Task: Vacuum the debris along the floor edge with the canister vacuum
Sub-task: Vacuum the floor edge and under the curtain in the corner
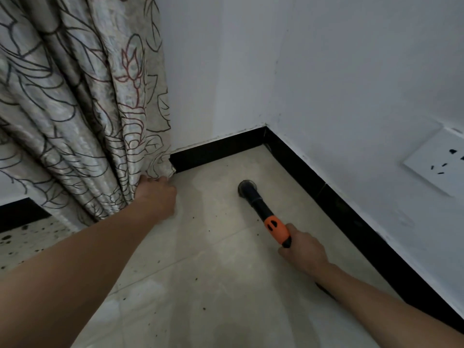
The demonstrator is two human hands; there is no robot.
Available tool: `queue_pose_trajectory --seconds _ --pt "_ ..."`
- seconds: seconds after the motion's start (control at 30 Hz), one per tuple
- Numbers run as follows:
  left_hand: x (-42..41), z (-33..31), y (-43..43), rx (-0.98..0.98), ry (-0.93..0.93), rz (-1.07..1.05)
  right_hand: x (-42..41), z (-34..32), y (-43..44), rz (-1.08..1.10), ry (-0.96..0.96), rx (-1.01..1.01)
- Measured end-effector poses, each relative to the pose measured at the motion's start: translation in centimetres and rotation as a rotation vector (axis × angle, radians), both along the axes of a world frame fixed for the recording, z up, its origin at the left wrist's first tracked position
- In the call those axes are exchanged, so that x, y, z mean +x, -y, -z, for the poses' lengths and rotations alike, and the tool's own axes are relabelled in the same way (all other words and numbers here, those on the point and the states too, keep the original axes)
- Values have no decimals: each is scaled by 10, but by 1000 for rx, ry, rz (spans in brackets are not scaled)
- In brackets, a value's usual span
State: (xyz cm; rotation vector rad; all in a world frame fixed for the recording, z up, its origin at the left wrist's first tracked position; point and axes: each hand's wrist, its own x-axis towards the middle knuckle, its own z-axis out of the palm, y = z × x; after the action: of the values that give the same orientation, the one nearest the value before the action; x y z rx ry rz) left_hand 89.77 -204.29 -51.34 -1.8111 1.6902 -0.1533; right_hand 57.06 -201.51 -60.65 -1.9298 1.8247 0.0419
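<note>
My right hand (302, 249) grips the black and orange vacuum wand (270, 219), whose round nozzle (246, 188) rests on the beige tiled floor (213, 272) near the room corner. My left hand (157, 194) holds the bottom edge of a patterned curtain (82, 109), pulling it leftward off the floor edge. Small dark specks of debris (193, 218) lie scattered on the tiles between my hands. The vacuum's canister is out of view.
A black skirting board (326, 189) runs along both white walls and meets at the corner (265, 133). A white wall socket (438, 162) sits low on the right wall. More dark specks (15, 237) lie on the floor left of the curtain.
</note>
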Motion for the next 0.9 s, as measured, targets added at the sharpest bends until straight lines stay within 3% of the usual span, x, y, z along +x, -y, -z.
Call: queue_pose_trajectory --seconds 0.17,0.33,0.57,0.9 --pt "13 -1 -4 -21 -47 -48 26 -9 53 68 90 -26" --pt "22 -4 -3 -45 -79 -82 60 0 67 -57 111 -10" --pt "30 11 -5 -108 -48 -69 76 -10 125 88 252 25" --pt "5 19 14 -128 -60 17 -64 -7 -2 81 130 52"
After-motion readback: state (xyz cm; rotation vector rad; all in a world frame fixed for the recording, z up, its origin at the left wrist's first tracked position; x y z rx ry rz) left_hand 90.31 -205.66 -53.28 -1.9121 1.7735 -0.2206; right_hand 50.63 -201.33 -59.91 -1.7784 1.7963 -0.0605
